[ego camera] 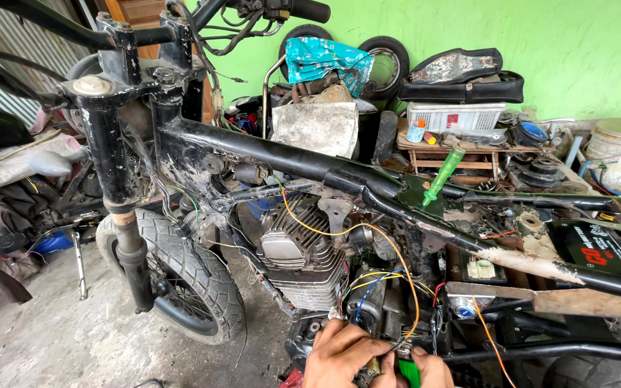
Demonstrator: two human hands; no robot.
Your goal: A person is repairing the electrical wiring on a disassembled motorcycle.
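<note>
Fingers [368, 350] of left hand [339, 356] pinching wire bundle [402, 343] just below engine [303, 262]. Right hand [429, 370] clenched on green tool [409, 372], touching same wires. Orange wire [389, 248] looping up to frame [310, 162]. Green screwdriver [443, 174] stuck upright on frame, right of engine.

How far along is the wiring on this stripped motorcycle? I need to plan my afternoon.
Done: the frame is bare, with no tank or seat, and the engine sits mounted. In hand: the left hand and right hand pinch a connector where the orange wire ends, a green tool between them. Left: loose wires hang unconnected.
</note>
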